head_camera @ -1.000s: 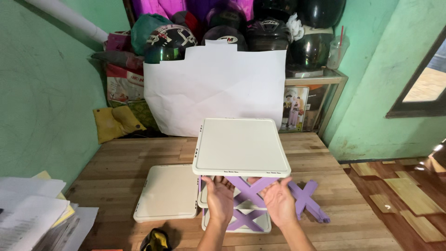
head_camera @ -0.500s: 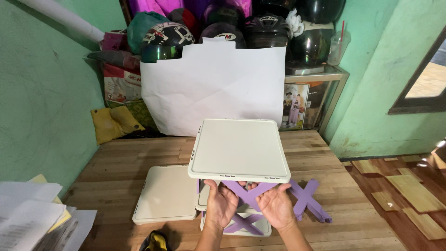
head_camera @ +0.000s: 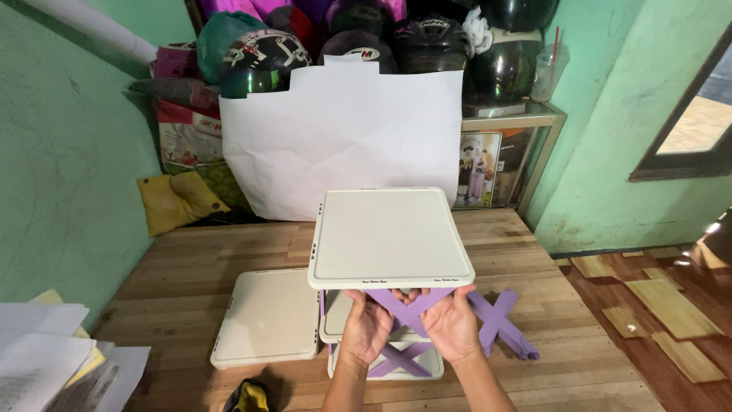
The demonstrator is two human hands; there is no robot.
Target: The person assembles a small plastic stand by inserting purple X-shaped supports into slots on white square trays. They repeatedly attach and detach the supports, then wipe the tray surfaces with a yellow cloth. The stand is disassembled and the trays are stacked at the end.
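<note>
Both hands have come closer together under the front edge of the cream top shelf [head_camera: 390,236]. Left hand [head_camera: 367,326] and right hand [head_camera: 451,326] press the purple cross brace [head_camera: 404,305] with fingers curled, near the tabletop's [head_camera: 191,259] front edge. One spare cream panel [head_camera: 267,317] lies flat to the left.

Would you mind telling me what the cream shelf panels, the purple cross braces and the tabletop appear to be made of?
Cream shelf panel: probably moulded plastic, matte, with a raised rim. Purple cross braces: likely plastic too, uniformly coloured. Tabletop: wood, with visible grain and joined strips.
</note>
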